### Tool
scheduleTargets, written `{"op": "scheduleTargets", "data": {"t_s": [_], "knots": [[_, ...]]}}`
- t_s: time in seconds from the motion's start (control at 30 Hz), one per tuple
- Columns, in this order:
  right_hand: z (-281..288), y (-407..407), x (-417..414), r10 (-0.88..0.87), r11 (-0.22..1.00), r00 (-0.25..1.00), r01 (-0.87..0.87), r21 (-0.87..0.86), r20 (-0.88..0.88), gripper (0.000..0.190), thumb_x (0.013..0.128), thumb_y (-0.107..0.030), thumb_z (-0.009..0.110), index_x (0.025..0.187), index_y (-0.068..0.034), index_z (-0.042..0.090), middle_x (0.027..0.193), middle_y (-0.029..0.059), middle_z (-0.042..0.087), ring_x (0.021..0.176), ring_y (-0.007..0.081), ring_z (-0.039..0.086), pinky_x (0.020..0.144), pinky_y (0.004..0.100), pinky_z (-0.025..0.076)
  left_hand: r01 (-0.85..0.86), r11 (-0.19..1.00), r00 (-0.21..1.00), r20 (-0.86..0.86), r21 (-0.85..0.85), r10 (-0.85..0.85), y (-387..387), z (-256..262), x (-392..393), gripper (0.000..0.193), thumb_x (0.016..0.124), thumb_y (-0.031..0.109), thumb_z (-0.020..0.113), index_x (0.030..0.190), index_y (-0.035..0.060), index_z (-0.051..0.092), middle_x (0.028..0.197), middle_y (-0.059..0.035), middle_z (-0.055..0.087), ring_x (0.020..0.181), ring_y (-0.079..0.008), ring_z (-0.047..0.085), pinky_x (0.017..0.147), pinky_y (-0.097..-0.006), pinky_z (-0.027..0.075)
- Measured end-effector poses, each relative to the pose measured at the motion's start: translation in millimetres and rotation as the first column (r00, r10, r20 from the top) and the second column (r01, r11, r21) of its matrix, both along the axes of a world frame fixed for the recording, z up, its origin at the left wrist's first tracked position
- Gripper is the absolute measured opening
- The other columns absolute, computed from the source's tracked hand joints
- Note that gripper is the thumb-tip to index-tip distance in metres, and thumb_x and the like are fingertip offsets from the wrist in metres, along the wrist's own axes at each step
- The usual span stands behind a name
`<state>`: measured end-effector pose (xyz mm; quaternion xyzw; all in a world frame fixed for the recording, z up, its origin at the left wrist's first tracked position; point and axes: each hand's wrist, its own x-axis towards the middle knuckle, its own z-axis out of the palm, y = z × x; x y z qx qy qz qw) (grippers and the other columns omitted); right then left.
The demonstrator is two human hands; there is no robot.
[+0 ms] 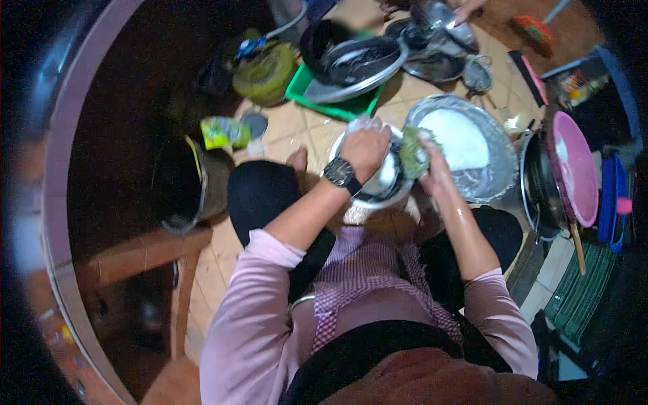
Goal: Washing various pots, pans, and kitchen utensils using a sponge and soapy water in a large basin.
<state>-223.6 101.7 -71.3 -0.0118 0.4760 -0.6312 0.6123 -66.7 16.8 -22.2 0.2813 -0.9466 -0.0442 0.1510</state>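
Observation:
My left hand [365,151], with a black watch on its wrist, is curled over the left rim of a round pot [377,204]. Suds cover its knuckles, and its fingertips are hidden. Pale liquid and a dark inner wall show inside the pot, which sits between my knees. In my right hand [436,168] is a green scrubber [415,153], held at the pot's right edge. Just right of it stands a wide metal basin [488,182] of whitish, sudsy water.
A green crate [329,109] bears pans and a large lid. Another person's hand [468,11] touches metalware at the back. On the left are a yellow-green packet [223,132] and a dark bucket [195,192]. A pot [536,177] and pink basin [577,167] stand at right.

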Motion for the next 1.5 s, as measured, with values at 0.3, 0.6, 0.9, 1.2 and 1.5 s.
{"op": "scheduleTargets", "data": {"t_s": [0.3,0.6,0.9,1.2,1.5], "knots": [[1,6,10,0.12,0.991,0.992,-0.122,0.051,0.047,0.03,0.084,-0.027,0.048,0.105,-0.006,0.048,0.096,0.0083,0.057,0.085,0.019,0.058,0.072,0.0329,0.049,-0.148,0.987,0.982,0.128,0.069,0.138,10,-28,15,0.014,0.071,0.012,0.047,0.079,0.0027,0.053,0.065,-0.0102,0.053,0.058,-0.0239,0.053,0.05,-0.0364,0.039],[13,-1,17,0.121,0.992,0.989,-0.123,0.012,0.08,0.038,0.086,-0.033,0.041,0.111,-0.004,0.045,0.102,0.0125,0.055,0.09,0.0236,0.056,0.075,0.0376,0.048,-0.2,0.876,0.98,-0.098,-0.439,0.175,17,-42,16,0.006,0.066,0.011,0.05,0.07,0.0064,0.049,0.055,-0.0038,0.042,0.051,-0.0181,0.045,0.045,-0.0325,0.032],[21,2,24,0.194,0.978,0.979,-0.198,-0.062,-0.06,0.043,0.073,-0.012,0.058,0.111,-0.001,0.041,0.099,0.0118,0.052,0.088,0.0215,0.054,0.072,0.0334,0.049,-0.006,0.998,0.991,-0.135,0.07,0.016,5,-39,16,0.012,0.07,0.015,0.051,0.079,0.0071,0.055,0.061,-0.01,0.054,0.055,-0.0256,0.055,0.049,-0.0363,0.043],[-8,6,18,-0.025,0.944,0.844,-0.156,-0.29,-0.536,0.04,0.076,-0.015,0.06,0.109,0.0,0.044,0.096,0.0073,0.056,0.086,0.0142,0.054,0.073,0.0267,0.046,0.0,0.965,0.992,0.121,0.264,-0.033,10,-25,9,0.02,0.072,0.025,0.055,0.081,0.0063,0.056,0.069,-0.0141,0.059,0.064,-0.0299,0.058,0.056,-0.0394,0.046],[3,28,-32,0.402,0.884,-0.25,-0.145,0.445,-0.881,0.038,0.076,-0.032,0.055,0.106,-0.01,0.05,0.093,0.021,0.056,0.089,0.0348,0.054,0.075,0.0402,0.044,-0.013,0.948,0.969,0.237,0.319,-0.066,11,-16,9,0.021,0.074,0.025,0.053,0.082,0.0053,0.055,0.074,-0.0152,0.059,0.068,-0.0304,0.058,0.06,-0.04,0.046]]}}
